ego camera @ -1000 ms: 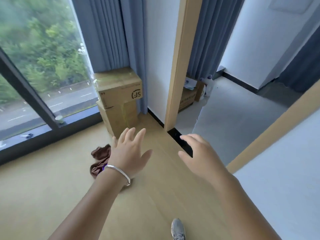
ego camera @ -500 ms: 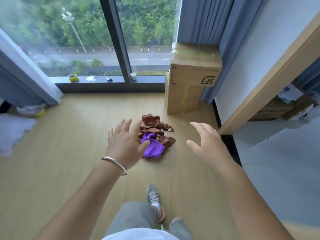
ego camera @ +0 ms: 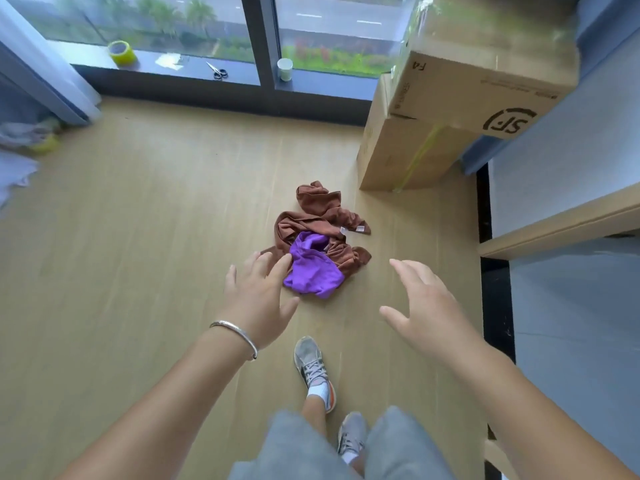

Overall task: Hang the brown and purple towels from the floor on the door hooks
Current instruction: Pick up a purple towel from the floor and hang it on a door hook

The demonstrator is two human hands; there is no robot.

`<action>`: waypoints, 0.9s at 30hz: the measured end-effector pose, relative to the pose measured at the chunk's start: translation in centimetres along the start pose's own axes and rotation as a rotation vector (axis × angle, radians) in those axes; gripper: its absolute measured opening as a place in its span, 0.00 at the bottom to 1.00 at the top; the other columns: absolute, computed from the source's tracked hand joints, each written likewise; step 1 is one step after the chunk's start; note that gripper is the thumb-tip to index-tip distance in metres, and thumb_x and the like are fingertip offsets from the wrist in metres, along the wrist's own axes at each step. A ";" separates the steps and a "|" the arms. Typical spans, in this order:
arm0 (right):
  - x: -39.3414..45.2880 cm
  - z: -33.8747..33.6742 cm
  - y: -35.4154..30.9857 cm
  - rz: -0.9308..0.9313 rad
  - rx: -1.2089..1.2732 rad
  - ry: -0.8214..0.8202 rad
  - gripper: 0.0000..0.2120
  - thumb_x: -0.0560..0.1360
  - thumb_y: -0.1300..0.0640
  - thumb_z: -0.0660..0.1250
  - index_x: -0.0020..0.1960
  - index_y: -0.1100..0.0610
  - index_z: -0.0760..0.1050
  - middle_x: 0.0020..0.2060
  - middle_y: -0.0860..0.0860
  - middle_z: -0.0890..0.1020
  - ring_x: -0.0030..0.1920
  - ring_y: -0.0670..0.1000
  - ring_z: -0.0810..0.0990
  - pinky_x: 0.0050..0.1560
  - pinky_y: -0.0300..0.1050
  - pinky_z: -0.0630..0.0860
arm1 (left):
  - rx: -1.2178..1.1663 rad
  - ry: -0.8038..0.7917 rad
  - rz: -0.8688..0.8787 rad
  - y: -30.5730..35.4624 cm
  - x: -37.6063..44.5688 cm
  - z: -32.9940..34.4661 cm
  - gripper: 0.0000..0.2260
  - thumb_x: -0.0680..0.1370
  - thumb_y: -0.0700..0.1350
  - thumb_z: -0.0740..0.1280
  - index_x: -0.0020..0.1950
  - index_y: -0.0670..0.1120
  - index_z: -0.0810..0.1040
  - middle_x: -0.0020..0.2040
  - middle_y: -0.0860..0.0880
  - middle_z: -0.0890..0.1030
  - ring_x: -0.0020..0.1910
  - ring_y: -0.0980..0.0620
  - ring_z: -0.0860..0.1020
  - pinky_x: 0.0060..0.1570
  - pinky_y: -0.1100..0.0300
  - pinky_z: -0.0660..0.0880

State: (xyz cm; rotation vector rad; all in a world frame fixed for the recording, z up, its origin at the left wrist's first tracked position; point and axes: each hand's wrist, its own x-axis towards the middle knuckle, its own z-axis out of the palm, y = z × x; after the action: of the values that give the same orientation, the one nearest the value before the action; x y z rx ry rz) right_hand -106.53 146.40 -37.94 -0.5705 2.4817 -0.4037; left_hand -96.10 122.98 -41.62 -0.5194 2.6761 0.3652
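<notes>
A crumpled brown towel (ego camera: 318, 211) lies on the wooden floor, with a purple towel (ego camera: 311, 268) bunched on its near side. My left hand (ego camera: 258, 299), with a silver bangle on the wrist, hovers with spread fingers just left of the purple towel, fingertips over its edge. My right hand (ego camera: 424, 304) is held out to the right of the pile, fingers spread, holding nothing. No door hooks are in view.
Two stacked cardboard boxes (ego camera: 450, 109) stand right of the towels by a blue curtain. A tape roll (ego camera: 121, 51), scissors (ego camera: 217, 71) and a cup (ego camera: 284, 69) sit on the window sill. A wooden door frame (ego camera: 561, 223) runs at right. My feet (ego camera: 313, 368) stand below the pile.
The view has swung down and closer to the towels, which now lie just ahead of both hands. Both hands stay spread and hold nothing.
</notes>
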 end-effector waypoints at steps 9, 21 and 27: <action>18.1 15.7 7.3 -0.088 -0.170 -0.213 0.38 0.74 0.47 0.68 0.77 0.51 0.53 0.74 0.50 0.60 0.74 0.51 0.58 0.72 0.47 0.57 | 0.070 -0.128 0.052 -3.2 16.4 18.2 0.31 0.79 0.57 0.60 0.78 0.51 0.53 0.76 0.46 0.60 0.76 0.48 0.54 0.72 0.48 0.52; 38.0 38.4 18.8 -0.190 -0.265 -0.343 0.28 0.74 0.48 0.68 0.69 0.55 0.63 0.65 0.50 0.68 0.66 0.53 0.67 0.63 0.48 0.68 | 0.165 -0.169 0.172 -9.2 34.7 42.9 0.34 0.77 0.53 0.64 0.79 0.47 0.53 0.76 0.43 0.59 0.74 0.46 0.59 0.70 0.50 0.59; 44.2 46.0 20.7 -0.114 -0.083 -0.272 0.35 0.73 0.55 0.69 0.74 0.57 0.56 0.70 0.53 0.64 0.65 0.54 0.70 0.55 0.46 0.70 | 0.118 -0.146 0.461 -9.5 46.0 47.4 0.38 0.70 0.41 0.71 0.77 0.44 0.58 0.74 0.43 0.65 0.69 0.41 0.68 0.67 0.49 0.64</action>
State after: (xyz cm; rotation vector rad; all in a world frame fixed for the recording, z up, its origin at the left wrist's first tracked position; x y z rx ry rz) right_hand -119.70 135.83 -102.85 -0.7506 2.2197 -0.2481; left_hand -116.37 115.75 -104.79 0.1621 2.6316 0.3514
